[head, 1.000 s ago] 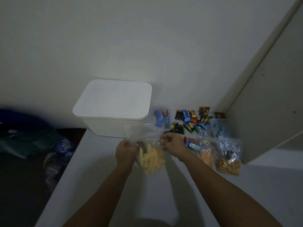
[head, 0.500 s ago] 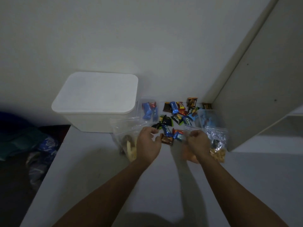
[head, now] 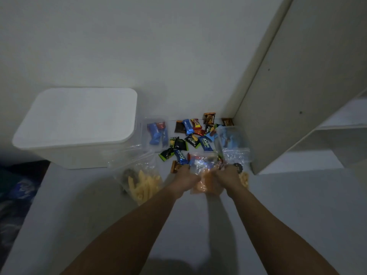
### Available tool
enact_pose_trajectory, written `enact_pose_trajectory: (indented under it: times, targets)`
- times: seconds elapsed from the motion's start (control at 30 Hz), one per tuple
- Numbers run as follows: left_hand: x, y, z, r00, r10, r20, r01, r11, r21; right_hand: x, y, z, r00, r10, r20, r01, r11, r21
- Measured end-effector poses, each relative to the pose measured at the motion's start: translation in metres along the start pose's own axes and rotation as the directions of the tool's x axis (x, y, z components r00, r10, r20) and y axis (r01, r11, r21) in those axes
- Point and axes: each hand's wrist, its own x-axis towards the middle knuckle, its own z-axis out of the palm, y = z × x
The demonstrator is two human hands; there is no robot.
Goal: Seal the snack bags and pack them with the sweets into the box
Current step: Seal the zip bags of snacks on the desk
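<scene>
My left hand (head: pixel 185 178) and my right hand (head: pixel 228 177) each grip a side of a clear bag of orange snacks (head: pixel 205 183), lifted just off the white table (head: pixel 278 215). A bag of yellow tube snacks (head: pixel 144 185) lies on the table to the left of my hands. Another snack bag (head: pixel 243 176) shows behind my right hand. Several wrapped sweets (head: pixel 193 139) are scattered behind the bags. The white box (head: pixel 77 126) stands at the back left with its lid on.
Two more clear bags with blue sweets lie among the pile, one (head: pixel 156 133) next to the box and one (head: pixel 231 138) by the white cabinet panel (head: pixel 297 86) on the right. The table's left edge drops to dark cloth (head: pixel 17 195).
Both hands let go of the yellow snack bag, which now lies on the table at left. They moved right and took hold of the orange snack bag.
</scene>
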Motion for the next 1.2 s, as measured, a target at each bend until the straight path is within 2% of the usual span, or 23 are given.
enact_pose_trajectory:
  times: [0.07,0.17,0.33,0.43,0.53,0.6,0.7,0.8,0.9,1.07,1.2]
  targets:
    - [-0.001,0.000,0.001,0.999,-0.030,0.021,0.031,0.997,-0.074,0.001,0.000,0.001,0.999,0.026,0.045,-0.027,1.000,0.014]
    - [0.002,-0.005,0.000,0.999,-0.044,-0.008,0.042,0.989,-0.145,0.002,0.003,0.006,0.996,0.043,0.074,-0.038,0.997,-0.065]
    - [0.003,-0.008,-0.003,0.991,-0.132,-0.001,0.131,0.980,-0.149,0.003,0.008,0.016,0.984,0.084,0.158,-0.070,0.993,-0.095]
    - [0.002,-0.008,-0.001,0.987,-0.148,0.060,0.158,0.958,-0.240,0.003,0.009,0.018,0.992,0.048,0.115,-0.042,0.998,-0.054]
    - [0.000,-0.008,-0.003,0.990,-0.131,0.042,0.138,0.956,-0.259,0.001,0.006,0.017,0.996,0.032,0.081,-0.032,0.999,0.007]
    - [-0.005,-0.006,-0.006,0.998,-0.063,0.009,0.063,0.968,-0.245,0.001,0.005,0.016,0.998,0.001,0.067,-0.003,1.000,0.027]
    - [-0.007,-0.009,-0.008,0.990,0.091,-0.109,-0.104,0.988,-0.117,-0.003,0.002,0.013,0.986,-0.153,0.059,0.153,0.988,0.009]
    - [-0.011,-0.012,-0.011,0.959,0.194,-0.208,-0.213,0.975,-0.071,-0.011,-0.002,0.008,0.934,-0.355,0.040,0.356,0.934,-0.031]
    - [-0.018,-0.012,-0.016,0.913,0.319,-0.254,-0.334,0.943,-0.017,-0.020,-0.008,0.006,0.892,-0.448,0.060,0.450,0.893,-0.023]
    - [-0.033,-0.001,-0.025,0.872,0.411,-0.267,-0.443,0.893,-0.074,-0.034,-0.022,0.002,0.811,-0.578,0.092,0.583,0.811,-0.042]
    - [-0.050,0.014,-0.034,0.856,0.442,-0.269,-0.490,0.859,-0.149,-0.040,-0.034,-0.001,0.785,-0.619,0.009,0.618,0.784,0.052]
